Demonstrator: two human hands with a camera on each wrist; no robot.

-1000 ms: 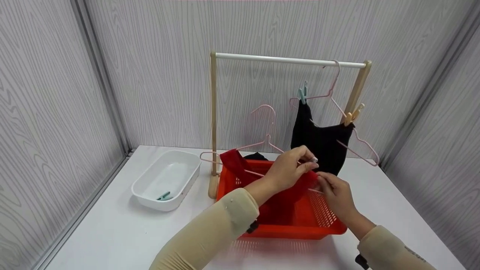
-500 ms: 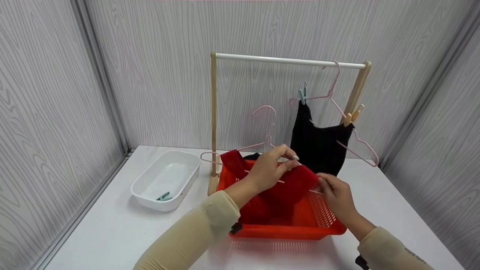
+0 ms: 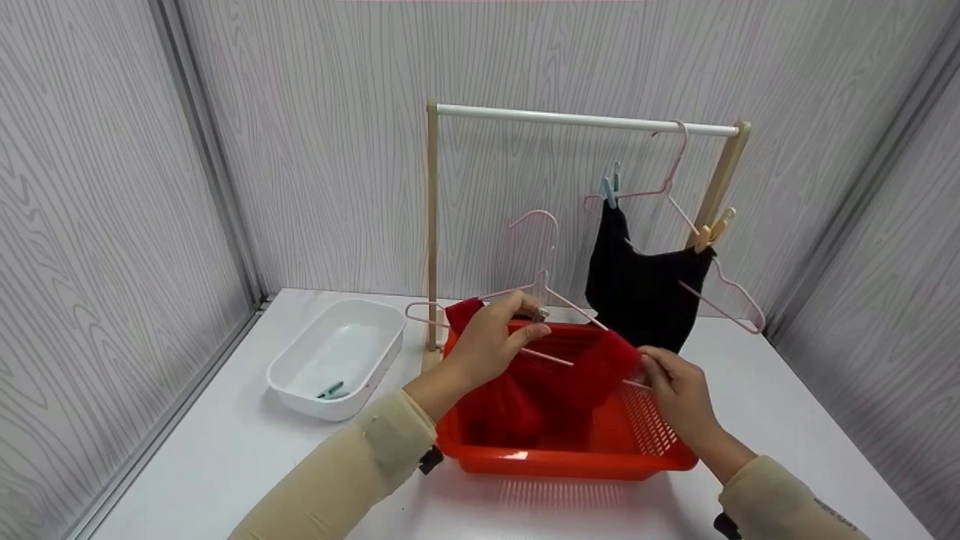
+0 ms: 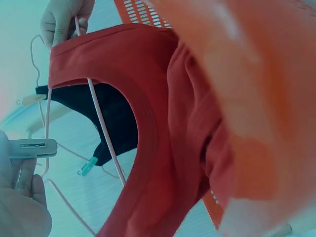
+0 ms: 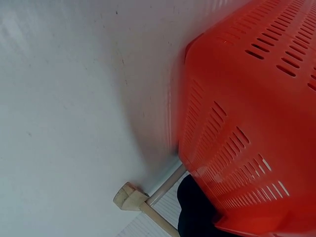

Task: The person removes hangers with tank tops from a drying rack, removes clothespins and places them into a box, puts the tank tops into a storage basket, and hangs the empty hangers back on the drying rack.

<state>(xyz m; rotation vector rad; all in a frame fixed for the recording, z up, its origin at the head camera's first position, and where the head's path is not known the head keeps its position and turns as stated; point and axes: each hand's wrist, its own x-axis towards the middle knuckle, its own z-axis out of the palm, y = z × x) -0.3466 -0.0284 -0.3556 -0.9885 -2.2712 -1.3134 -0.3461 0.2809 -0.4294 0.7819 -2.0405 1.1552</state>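
In the head view, a red tank top hangs by its wide straps over a pink wire hanger, above and partly inside a red basket. My right hand pinches the strap at the hanger's right end; the left wrist view shows the hanger wire between those fingers. My left hand is over the hanger's left half, near the other strap. Between its thumb and fingers is a small pale clothespin, plain in the left wrist view. Part of the left strap is hidden behind that hand.
Behind the basket stands a wooden rack with a white rail. On it, another pink hanger carries a black garment, clipped by a teal clothespin and a yellow clothespin. A white tray with green clothespins stands left.
My left hand has moved left along the hanger, from beside the right strap toward the left strap, carrying the clothespin. The right hand has stayed at the right strap.
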